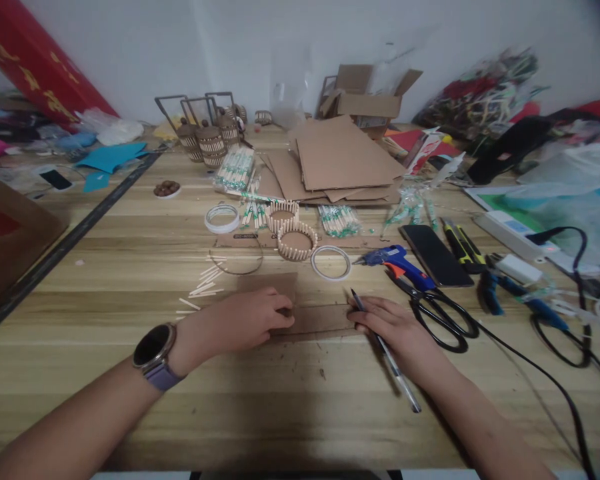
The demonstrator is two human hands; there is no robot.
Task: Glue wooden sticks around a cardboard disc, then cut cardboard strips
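A small brown cardboard piece (320, 320) lies flat on the table between my hands. My left hand (253, 317) is closed at its left side, with thumb and fingertips gripping the cardboard. At its right end, the fingertips of my right hand (387, 325) touch the edge. A pen (396, 373) is held in that same hand, its dark tip pointing up and away from me. Another bit of cardboard (285, 283) shows just beyond my left fingers. Farther off stand two rings of upright wooden sticks, the nearer ring (297, 241) on a round cardboard base.
Right of my hands lie black scissors (443, 323), a blue glue gun (395, 260), a phone (436, 255) and yellow cutters (463, 245). Tape rolls (222, 219), loose sticks (207, 280) and stacked cardboard (347, 157) are ahead. A power cord (535, 363) runs along the right.
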